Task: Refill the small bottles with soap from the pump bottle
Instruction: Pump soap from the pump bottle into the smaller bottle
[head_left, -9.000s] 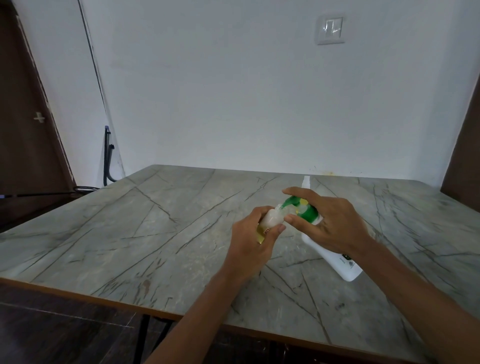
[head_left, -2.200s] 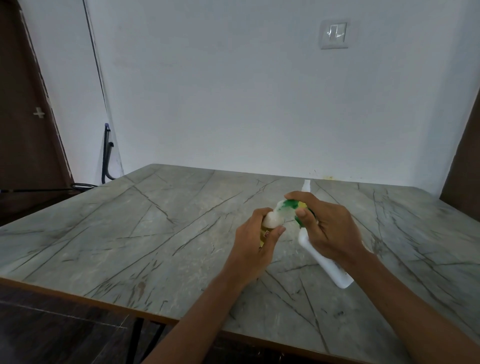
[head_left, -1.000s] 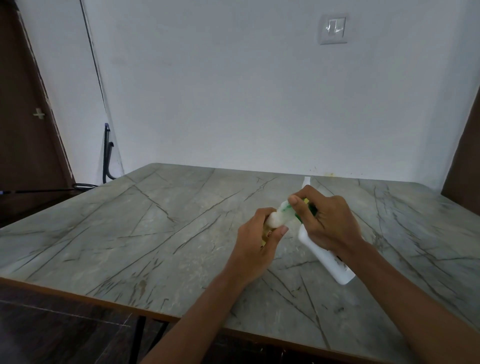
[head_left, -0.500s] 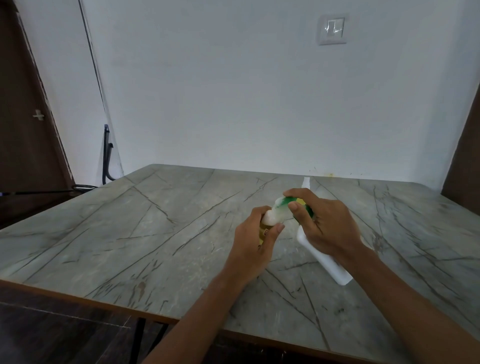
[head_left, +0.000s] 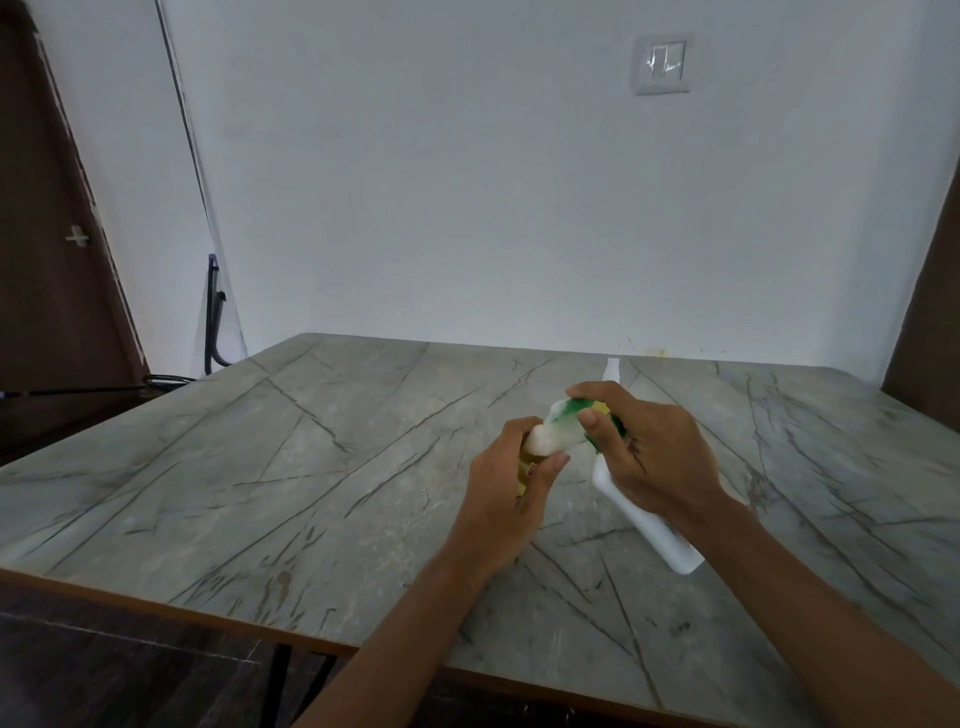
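Observation:
My left hand (head_left: 511, 486) grips a small yellowish bottle (head_left: 529, 462) upright over the table, most of it hidden by my fingers. A blob of white foam (head_left: 550, 439) sits on its mouth. My right hand (head_left: 649, 454) holds the white pump bottle (head_left: 649, 522), tilted with its base low toward the right. Its green pump head (head_left: 576, 410) points at the small bottle, my index finger lying over it. A second small white bottle (head_left: 613, 370) stands behind my right hand, only its top visible.
The marbled grey table (head_left: 311, 467) has its near edge at the bottom. A white wall with a light switch (head_left: 661, 63) stands behind it. A dark door (head_left: 52, 249) and a black frame (head_left: 214, 312) are at the left.
My right hand has pumped and shifted slightly, its fingers moving over the green pump head. The foam at the small bottle's mouth stays. My left hand has held nearly still.

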